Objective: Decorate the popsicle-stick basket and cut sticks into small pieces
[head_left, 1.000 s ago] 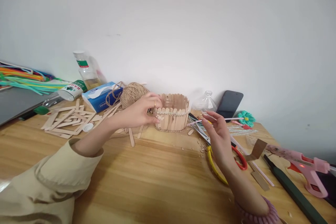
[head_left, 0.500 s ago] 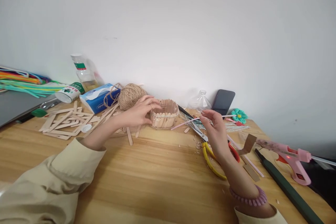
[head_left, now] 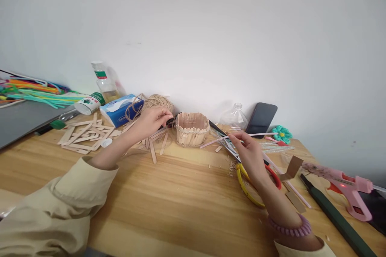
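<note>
The thumb and fingers of my left hand [head_left: 153, 122] are pinched together just left of a small basket [head_left: 191, 136] made of wooden craft sticks. What they hold, if anything, I cannot make out; a dark tool lies right by the fingertips. The basket stands upright, with a beaded trim around its front rim. To its right, my right hand [head_left: 249, 152] pinches a thin pale pink pipe cleaner [head_left: 211, 141] between thumb and index finger. Under that hand lie scissors [head_left: 245, 188] with yellow and red handles. A teal flower [head_left: 282, 133] sits at the right end of the pale stem.
A twine ball [head_left: 157, 102], a blue tissue pack [head_left: 122, 110] and loose craft sticks [head_left: 86, 136] lie to the left. Bundled pipe cleaners [head_left: 39, 90] are farther left. A phone [head_left: 261, 119] leans on the wall. A pink glue gun [head_left: 346, 184] lies at the right edge.
My left hand has left the basket's rim and moved left, its fingers now pinched together. My right hand stays at the pink pipe cleaner. The whole view has shifted slightly.
</note>
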### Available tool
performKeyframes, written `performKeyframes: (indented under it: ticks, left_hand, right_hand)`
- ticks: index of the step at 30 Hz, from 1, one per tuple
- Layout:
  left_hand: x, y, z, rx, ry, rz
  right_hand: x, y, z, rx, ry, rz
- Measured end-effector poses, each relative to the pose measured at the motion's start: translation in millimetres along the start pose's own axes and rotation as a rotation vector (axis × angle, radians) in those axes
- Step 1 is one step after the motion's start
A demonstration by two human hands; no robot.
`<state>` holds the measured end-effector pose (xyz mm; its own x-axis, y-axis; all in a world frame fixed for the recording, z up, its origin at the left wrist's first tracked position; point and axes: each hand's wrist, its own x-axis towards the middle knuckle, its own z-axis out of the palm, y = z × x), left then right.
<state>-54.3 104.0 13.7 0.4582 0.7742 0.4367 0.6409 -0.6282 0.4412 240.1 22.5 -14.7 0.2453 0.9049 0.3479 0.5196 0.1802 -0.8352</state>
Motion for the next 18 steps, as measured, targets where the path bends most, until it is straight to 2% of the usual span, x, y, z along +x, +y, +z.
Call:
performKeyframes:
  ticks: [4, 10, 18]
  left_hand:
    - [-14, -8, -3.5, 0.022, -0.062, -0.057]
    - [-36, -13, -7.7, 0.138, -0.226, -0.122]
    - [-44, -22, -7.7, 0.289, -0.279, -0.194]
  right_hand:
    - [-1, 2, 3, -0.018, -0.033, -0.041]
    - [-2, 8, 8, 0.035, -0.075, -0.045]
    - [-4, 13, 9, 0.023, -0.115, -0.008]
